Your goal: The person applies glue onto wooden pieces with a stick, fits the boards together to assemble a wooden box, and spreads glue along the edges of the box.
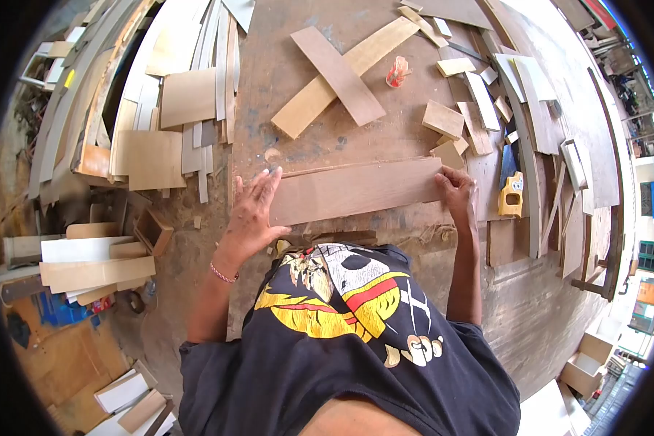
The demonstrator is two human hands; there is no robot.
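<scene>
Brown board [356, 192] lying lengthwise across the worktable [258, 80], just beyond the black shirt [341, 312], one hand at each end. Left hand [251, 209]: fingers apart, laid at the board's left end; the palm side cannot be seen. Right hand [458, 192]: fingers bent and clamped on the right end, grip on the underside out of sight. Rough pale edge along the board's far side; cannot tell whether a second piece lies beneath. Beyond it, two crossed planks, the darker one [360, 99] covering the middle of the paler one [301, 112]. Red-and-white cup [397, 73] near them, contents unclear. Right side: yellow-handled saw [511, 195], far end of blade hard to trace among offcuts [443, 120]. Outer scene curved, cut off by dark lens rim.
</scene>
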